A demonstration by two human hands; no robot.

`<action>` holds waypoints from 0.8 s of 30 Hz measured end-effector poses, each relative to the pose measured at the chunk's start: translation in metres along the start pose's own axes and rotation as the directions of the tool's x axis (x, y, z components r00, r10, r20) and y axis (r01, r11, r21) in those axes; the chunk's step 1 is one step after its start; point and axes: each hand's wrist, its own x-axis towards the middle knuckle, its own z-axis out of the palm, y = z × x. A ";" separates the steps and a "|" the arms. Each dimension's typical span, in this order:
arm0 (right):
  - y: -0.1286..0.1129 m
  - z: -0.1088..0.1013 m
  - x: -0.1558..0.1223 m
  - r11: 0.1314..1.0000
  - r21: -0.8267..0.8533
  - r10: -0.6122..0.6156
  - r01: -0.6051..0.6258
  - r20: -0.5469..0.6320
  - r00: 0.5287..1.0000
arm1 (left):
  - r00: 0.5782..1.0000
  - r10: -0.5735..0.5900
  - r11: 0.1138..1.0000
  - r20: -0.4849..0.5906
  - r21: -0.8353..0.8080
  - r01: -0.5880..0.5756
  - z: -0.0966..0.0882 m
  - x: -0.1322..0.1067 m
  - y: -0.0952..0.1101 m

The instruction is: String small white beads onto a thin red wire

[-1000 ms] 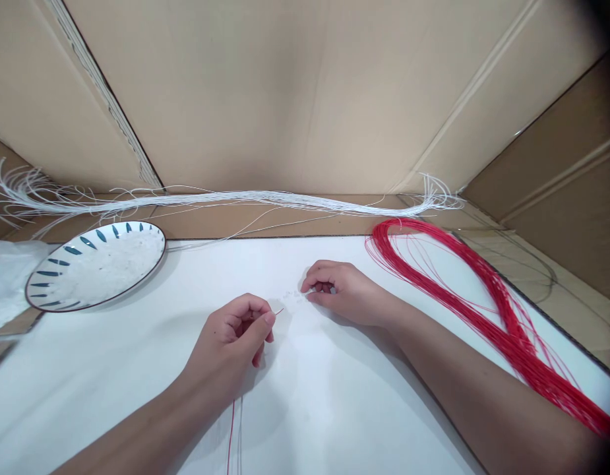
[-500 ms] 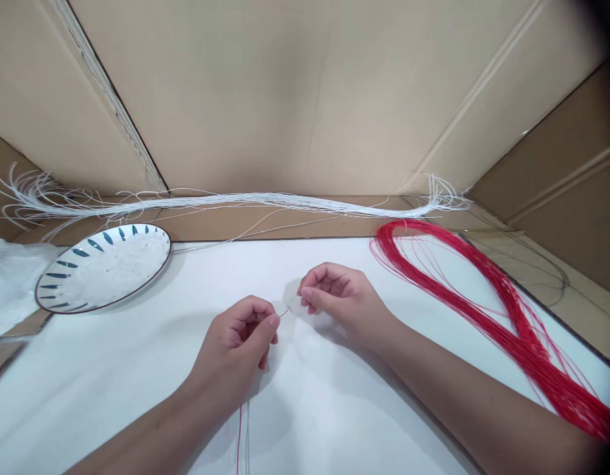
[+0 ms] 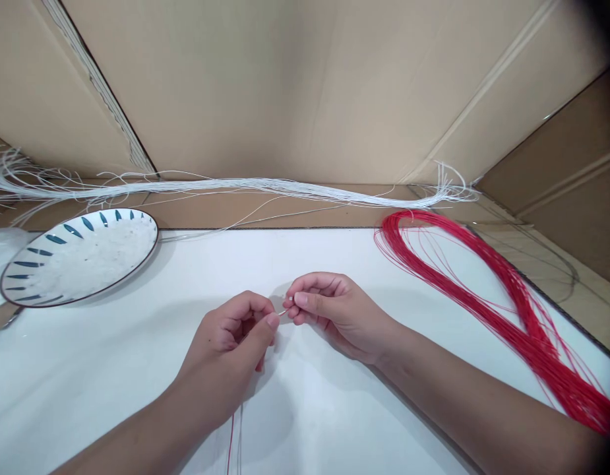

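Thread tip (image 3: pixel 281 313), pinched by left hand (image 3: pixel 230 349) fingers, meets a bead (image 3: pixel 289 299) clamped in right hand (image 3: pixel 334 311) fingers. No strung beads show.

- Plate (image 3: pixel 52 239): far left, on the sheet (image 3: pixel 111 376).
- Straight cord bundle (image 3: pixel 285 188): behind the sheet, along its far edge.
- Looped cord bundle (image 3: pixel 507 310): right.
- Left hand (image 3: pixel 230 343), right hand (image 3: pixel 334 310): centre, fingertips meeting.
- Strands (image 3: pixel 234 442): running near from the left hand.
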 end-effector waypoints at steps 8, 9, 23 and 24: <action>0.003 -0.004 -0.001 1.000 0.009 -0.001 0.000 0.106 0.994 | 0.990 0.043 0.999 0.135 0.005 -0.044 -0.009 0.005 -0.010; 0.003 -0.004 -0.001 1.000 0.006 0.003 -0.003 0.108 0.994 | 0.990 0.042 0.999 0.134 0.005 -0.043 -0.009 0.005 -0.011; -0.001 -0.002 -0.003 1.000 -0.026 -0.001 0.005 0.150 0.989 | 0.988 0.018 0.999 0.151 0.027 -0.022 -0.008 0.005 -0.009; -0.002 -0.002 -0.003 1.000 -0.023 0.002 0.002 0.147 0.989 | 0.988 0.020 0.999 0.154 0.026 -0.025 -0.009 0.005 -0.008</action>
